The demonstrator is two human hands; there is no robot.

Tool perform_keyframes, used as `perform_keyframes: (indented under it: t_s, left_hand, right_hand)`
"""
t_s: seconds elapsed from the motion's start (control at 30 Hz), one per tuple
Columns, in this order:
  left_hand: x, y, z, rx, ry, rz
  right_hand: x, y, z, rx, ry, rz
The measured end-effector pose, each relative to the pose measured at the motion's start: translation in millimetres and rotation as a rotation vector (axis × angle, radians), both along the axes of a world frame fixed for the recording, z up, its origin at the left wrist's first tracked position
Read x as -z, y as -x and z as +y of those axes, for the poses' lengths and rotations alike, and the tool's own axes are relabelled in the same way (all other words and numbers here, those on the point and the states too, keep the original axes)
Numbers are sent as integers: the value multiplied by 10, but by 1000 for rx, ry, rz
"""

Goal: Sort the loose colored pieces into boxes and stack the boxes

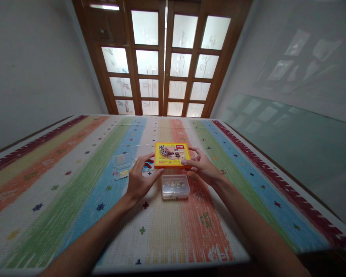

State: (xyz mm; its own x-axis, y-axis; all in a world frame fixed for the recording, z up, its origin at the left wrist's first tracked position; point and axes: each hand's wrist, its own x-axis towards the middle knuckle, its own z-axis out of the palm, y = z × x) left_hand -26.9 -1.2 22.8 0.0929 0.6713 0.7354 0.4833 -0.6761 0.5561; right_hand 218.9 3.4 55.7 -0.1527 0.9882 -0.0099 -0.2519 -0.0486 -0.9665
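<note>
A flat yellow box with an orange rim (172, 155) is held up over the table between both hands, its printed face with game pieces upward. My right hand (202, 165) grips its right side, the thumb on top. At the lower left edge, my left hand (142, 176) touches the box with thumb and fingers curved round it. Just below the yellow box, a closed clear plastic box (175, 187) with small pieces inside sits on the striped cloth. Behind my left hand stands an open clear case (122, 172) with small yellow pieces.
Another open clear container (147, 167) with blue pieces lies partly hidden behind my left hand. A striped tablecloth (103, 200) covers the table. Beyond its far edge stand wooden doors (164, 46) with frosted panes, and a glass panel (294, 134) is at the right.
</note>
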Motion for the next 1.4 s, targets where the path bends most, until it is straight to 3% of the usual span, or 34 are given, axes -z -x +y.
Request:
perform_keyframes:
  t_s: [0.2,0.43,0.67,0.9,1.1,1.27,1.4]
  left_hand:
    - [74,26,153,23,65,170]
    - [90,68,236,201,199,362]
    - [118,52,223,188,247,509]
    - [164,34,254,165,240,630]
    - [225,67,284,116,163,640]
    - [121,330,352,5,84,662]
    - [73,581,427,34,91,705]
  right_hand:
    - [120,-48,96,62,-13,-69]
    - [359,-176,203,137,-35,-363]
    - [557,-172,297,16,-96,-526]
    - [591,-144,326,52,-209,-742]
    - [592,-154,328,48,-207,-783]
    - [595,-148,320,114,-179,-702]
    - [571,-150,312,103,-190,-701]
